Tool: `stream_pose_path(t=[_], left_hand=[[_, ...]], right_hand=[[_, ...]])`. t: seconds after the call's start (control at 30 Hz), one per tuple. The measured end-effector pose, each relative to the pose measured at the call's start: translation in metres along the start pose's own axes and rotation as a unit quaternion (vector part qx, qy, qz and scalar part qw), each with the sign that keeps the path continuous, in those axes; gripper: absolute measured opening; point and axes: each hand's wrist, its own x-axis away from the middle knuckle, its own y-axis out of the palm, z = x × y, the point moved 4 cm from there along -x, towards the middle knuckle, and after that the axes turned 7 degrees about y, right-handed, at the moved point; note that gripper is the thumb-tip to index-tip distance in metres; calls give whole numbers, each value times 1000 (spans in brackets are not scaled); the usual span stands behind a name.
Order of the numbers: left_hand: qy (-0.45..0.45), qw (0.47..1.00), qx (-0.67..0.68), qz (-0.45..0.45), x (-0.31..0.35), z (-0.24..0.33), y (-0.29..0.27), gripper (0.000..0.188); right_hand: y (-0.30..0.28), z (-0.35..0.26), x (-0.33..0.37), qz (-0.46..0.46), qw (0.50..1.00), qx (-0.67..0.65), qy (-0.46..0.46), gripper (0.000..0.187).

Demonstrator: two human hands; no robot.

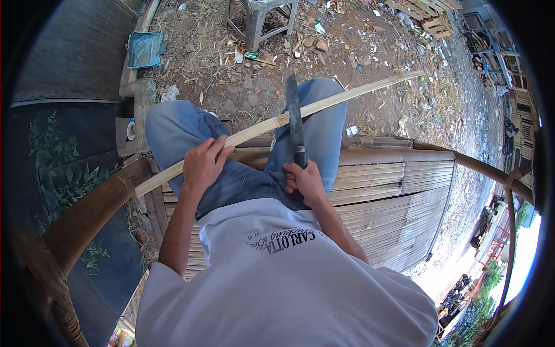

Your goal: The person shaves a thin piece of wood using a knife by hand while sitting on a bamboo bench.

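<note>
A long pale bamboo strip point(257, 128) lies slantwise over my thighs, its far end up to the right and its near end low on the left. Around its left part my left hand point(203, 163) is closed. A knot shows on the strip near its middle. My right hand point(305, 181) grips the dark handle of a machete point(295, 115), whose long dark blade points away from me and crosses the strip just right of the knot. Whether the edge touches the strip, I cannot tell.
I sit on a slatted bamboo bench point(376, 179) with a thick bamboo rail point(92, 217) at the left. Ahead, a grey plastic stool point(254, 23) stands on littered dirt ground. A blue plastic tray point(144, 50) lies far left, and wooden crates point(436, 26) sit far right.
</note>
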Motion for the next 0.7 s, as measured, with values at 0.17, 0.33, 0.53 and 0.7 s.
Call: stream_pose_path(t=[0.17,0.33,0.53,0.7], left_hand=[[8,1000,3,21,1,-4,-2,28],[-5,1000,-11,0,-2,2,-1,30],[8,1000,-2,-10,-6,1,0,30],[1,1000,10,1,-1,8,2,31]], right_hand=[[-29,-53,15,-20,999,-33,26,20],[-82,-152,30,42,952,-173,-248,22],[5,-9,13,-3,999,-48,18,19],[-6,-31,22,-100,986,-4,134,19]])
